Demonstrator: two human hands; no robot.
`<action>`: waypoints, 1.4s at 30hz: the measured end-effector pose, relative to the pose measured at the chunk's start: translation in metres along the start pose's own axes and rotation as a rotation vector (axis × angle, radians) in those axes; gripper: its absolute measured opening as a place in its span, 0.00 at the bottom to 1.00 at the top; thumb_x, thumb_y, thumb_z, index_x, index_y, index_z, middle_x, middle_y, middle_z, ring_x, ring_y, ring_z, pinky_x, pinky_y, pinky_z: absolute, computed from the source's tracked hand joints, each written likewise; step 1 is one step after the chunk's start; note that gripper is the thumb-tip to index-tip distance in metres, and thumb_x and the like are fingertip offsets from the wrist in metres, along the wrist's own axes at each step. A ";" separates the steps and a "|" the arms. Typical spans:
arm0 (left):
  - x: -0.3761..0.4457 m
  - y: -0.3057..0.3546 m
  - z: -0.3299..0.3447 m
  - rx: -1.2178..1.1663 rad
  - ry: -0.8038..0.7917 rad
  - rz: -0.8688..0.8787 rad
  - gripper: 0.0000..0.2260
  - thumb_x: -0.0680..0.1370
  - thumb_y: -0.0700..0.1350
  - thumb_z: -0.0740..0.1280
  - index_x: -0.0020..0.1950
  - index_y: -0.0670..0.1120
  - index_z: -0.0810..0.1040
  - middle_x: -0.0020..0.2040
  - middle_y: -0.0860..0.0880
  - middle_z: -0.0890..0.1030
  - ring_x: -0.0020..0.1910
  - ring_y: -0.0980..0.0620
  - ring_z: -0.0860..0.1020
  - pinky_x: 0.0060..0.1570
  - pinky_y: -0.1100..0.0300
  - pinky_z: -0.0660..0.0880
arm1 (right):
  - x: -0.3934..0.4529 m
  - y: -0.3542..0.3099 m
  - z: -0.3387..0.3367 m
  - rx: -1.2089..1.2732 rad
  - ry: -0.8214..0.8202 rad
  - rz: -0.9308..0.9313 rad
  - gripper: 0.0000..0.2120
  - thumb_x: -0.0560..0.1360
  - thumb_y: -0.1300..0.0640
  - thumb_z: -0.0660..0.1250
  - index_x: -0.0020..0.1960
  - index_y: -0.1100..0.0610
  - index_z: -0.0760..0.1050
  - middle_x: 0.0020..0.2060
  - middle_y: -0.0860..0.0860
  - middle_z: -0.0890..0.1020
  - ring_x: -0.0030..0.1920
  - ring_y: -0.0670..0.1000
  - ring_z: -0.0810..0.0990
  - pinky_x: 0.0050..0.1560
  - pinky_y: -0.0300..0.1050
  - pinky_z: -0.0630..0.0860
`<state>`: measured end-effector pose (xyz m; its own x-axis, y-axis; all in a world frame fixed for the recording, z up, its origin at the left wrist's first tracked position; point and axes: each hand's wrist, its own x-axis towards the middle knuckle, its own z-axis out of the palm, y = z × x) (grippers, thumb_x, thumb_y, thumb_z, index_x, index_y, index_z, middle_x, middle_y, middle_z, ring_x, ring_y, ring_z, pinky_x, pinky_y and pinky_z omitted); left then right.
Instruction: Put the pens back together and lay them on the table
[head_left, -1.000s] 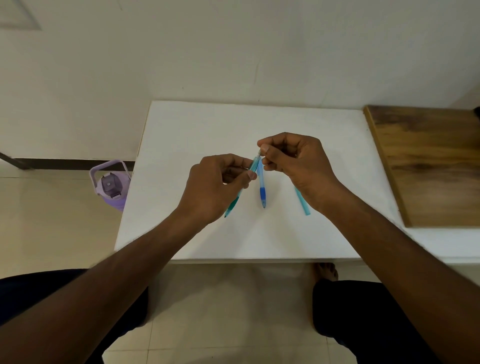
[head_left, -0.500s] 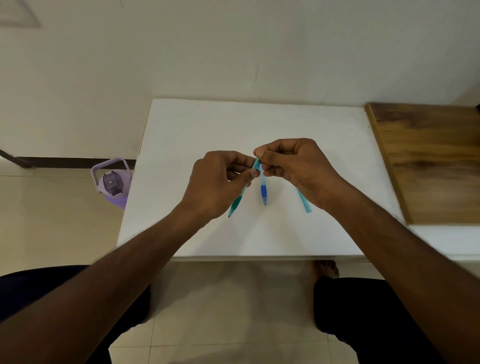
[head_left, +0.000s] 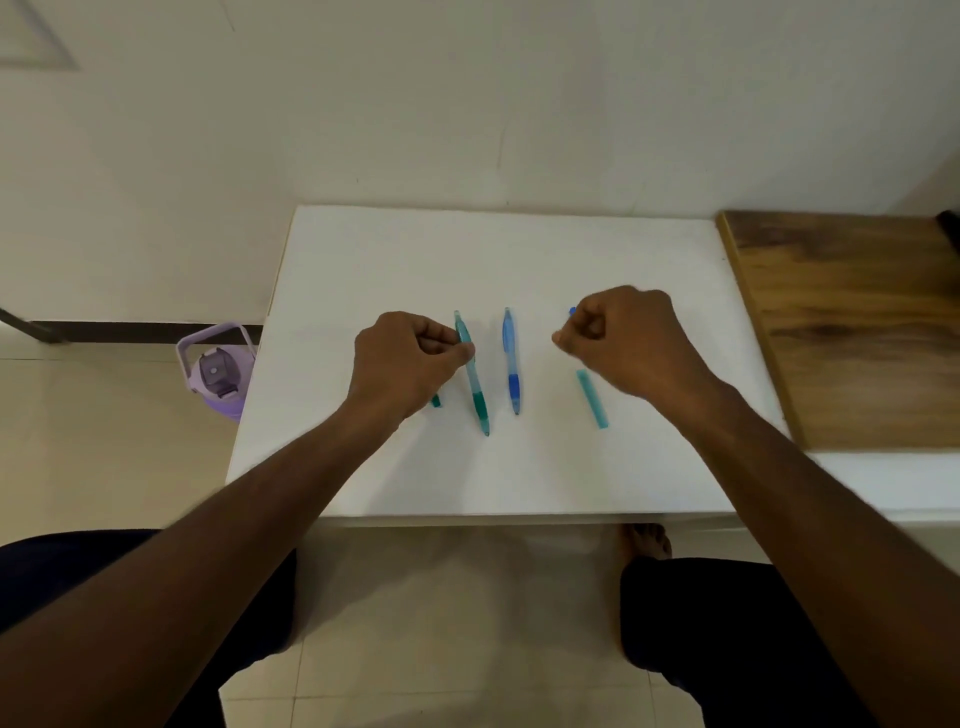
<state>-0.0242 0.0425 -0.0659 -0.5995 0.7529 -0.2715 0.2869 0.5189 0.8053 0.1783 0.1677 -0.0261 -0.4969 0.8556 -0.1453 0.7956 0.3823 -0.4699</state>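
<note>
On the white table (head_left: 363, 249), my left hand (head_left: 410, 358) pinches the upper barrel of a teal pen (head_left: 477, 397), which lies lengthwise. A short teal piece (head_left: 436, 400) pokes out from under that hand. To the right lies a blue pen (head_left: 512, 364), apart from both hands. My right hand (head_left: 628, 338) hovers further right with its fingers curled. A small blue tip (head_left: 572, 310) shows at its knuckles; I cannot tell whether the hand holds it. A pale teal tube (head_left: 592, 399) lies just below the right hand.
A wooden board (head_left: 852, 332) covers the table's right end. A lilac bottle with a handle (head_left: 218, 371) stands on the floor to the left of the table. A white wall runs along the table's far edge. My knees and one foot are below the near edge.
My hands were together, both on the teal pen in the air. Now they are apart: the left has brought the pen down to the table, and the right has let go and moved right.
</note>
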 end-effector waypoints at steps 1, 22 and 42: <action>0.001 -0.002 0.001 0.034 0.016 0.017 0.10 0.73 0.55 0.80 0.49 0.52 0.86 0.38 0.59 0.84 0.36 0.60 0.83 0.29 0.78 0.71 | 0.000 0.005 0.003 -0.085 -0.051 0.015 0.11 0.77 0.45 0.75 0.42 0.51 0.80 0.34 0.42 0.80 0.35 0.42 0.77 0.38 0.31 0.66; 0.003 -0.013 -0.034 0.565 -0.238 0.259 0.08 0.76 0.51 0.78 0.52 0.49 0.86 0.44 0.53 0.85 0.40 0.54 0.84 0.47 0.57 0.83 | -0.006 0.013 0.018 -0.314 -0.186 0.198 0.12 0.73 0.54 0.77 0.54 0.57 0.81 0.54 0.57 0.81 0.51 0.59 0.84 0.55 0.54 0.83; -0.003 -0.010 -0.031 0.195 -0.175 0.266 0.07 0.74 0.48 0.81 0.49 0.50 0.86 0.37 0.54 0.87 0.36 0.58 0.86 0.42 0.66 0.83 | -0.006 -0.023 0.038 0.339 -0.161 0.001 0.01 0.77 0.54 0.74 0.48 0.49 0.85 0.40 0.44 0.86 0.40 0.46 0.87 0.42 0.36 0.83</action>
<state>-0.0482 0.0223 -0.0564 -0.3527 0.9210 -0.1657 0.5630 0.3502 0.7486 0.1498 0.1405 -0.0475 -0.5655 0.7797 -0.2689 0.6500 0.2207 -0.7272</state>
